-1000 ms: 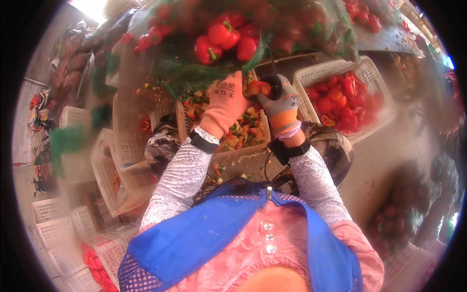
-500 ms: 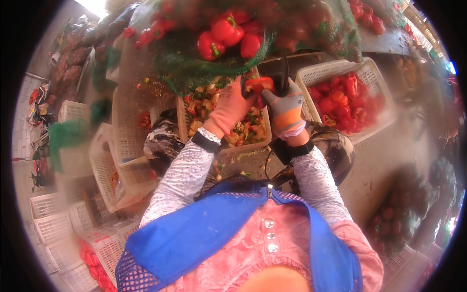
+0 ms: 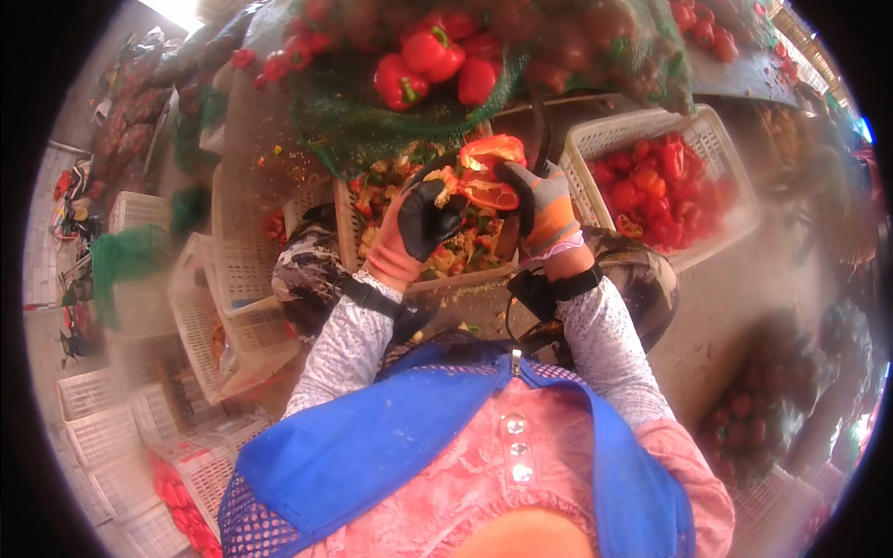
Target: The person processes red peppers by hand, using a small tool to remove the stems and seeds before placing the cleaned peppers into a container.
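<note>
Because the opened red pepper [image 3: 496,149] is poised over the scrap crate [image 3: 470,279] with only the right hand [image 3: 544,205] clearly gripping it, I rate a slip as the main risk from my remote seat. I make out the right thumb on the lower piece while the upper piece flares away; wet flesh or a weak join could let one tear off and drop among the scraps [image 3: 465,251].

The left hand [image 3: 416,223] has its fingers curled, dark palm side showing, close to the pale core [image 3: 446,183] at the pepper's left. I cannot tell whether it holds that core; a hard tug there could split the flesh or scatter seeds.

Beside the right hand I notice a dark narrow strip [image 3: 541,130]; if it is a blade, which I can't confirm, a careless wrist turn could nick the left fingers. The green net [image 3: 321,139] lies just beyond, so a raised hand could snag it and dislodge the whole peppers [image 3: 428,56].
</note>
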{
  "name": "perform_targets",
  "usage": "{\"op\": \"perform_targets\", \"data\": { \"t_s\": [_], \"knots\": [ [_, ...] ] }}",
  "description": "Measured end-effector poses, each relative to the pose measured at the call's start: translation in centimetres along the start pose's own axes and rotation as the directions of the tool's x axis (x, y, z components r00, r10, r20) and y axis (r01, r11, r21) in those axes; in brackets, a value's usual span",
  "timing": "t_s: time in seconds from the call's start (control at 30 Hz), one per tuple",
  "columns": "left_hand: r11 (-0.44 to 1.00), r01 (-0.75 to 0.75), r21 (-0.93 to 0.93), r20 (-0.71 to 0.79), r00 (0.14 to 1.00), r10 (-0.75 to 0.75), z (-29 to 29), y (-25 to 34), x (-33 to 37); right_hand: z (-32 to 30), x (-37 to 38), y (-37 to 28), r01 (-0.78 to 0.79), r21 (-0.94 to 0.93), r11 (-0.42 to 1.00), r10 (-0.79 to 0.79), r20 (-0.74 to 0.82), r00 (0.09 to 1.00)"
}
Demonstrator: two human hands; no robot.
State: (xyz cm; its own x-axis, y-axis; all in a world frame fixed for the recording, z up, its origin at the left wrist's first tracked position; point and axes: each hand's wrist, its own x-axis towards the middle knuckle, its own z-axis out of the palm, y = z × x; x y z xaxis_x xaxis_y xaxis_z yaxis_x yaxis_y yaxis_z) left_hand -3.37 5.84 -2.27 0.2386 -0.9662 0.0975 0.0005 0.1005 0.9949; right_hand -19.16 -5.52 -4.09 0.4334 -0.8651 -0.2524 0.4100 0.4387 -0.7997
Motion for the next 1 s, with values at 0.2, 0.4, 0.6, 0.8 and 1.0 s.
{"op": "perform_targets", "data": {
  "t_s": [0.2, 0.4, 0.6, 0.8, 1.0],
  "knots": [
    [0.513, 0.375, -0.772, 0.314, 0.927, -0.205, -4.5, -1.1, -0.3, 0.8, -0.8, -1.8, -0.093, -0.042, 0.995, 0.089, -0.100, 0.991],
    [0.958, 0.046, 0.283, -0.070, 0.997, -0.027, -4.3, -2.3, 1.0, 0.5, 0.5, 0.1, 0.095, -0.240, 0.966, -0.120, -0.094, 0.988],
    [0.325, -0.322, 0.889, 0.168, 0.891, 0.422, 1.5, 4.5, 3.5, 0.9, -0.5, -0.4, 0.134, -0.250, 0.959, -0.142, -0.014, 0.990],
    [0.974, -0.014, -0.227, 0.030, 0.999, 0.022, -1.3, 3.4, 4.1, 0.3, -0.3, -1.0, 0.149, -0.253, 0.956, -0.155, -0.004, 0.988],
    [0.974, 0.198, -0.109, -0.156, 0.964, -0.213, -2.9, 0.2, 2.6, 1.2, -0.5, -1.3, 0.101, -0.190, 0.977, -0.116, -0.072, 0.991]
  ]
}}
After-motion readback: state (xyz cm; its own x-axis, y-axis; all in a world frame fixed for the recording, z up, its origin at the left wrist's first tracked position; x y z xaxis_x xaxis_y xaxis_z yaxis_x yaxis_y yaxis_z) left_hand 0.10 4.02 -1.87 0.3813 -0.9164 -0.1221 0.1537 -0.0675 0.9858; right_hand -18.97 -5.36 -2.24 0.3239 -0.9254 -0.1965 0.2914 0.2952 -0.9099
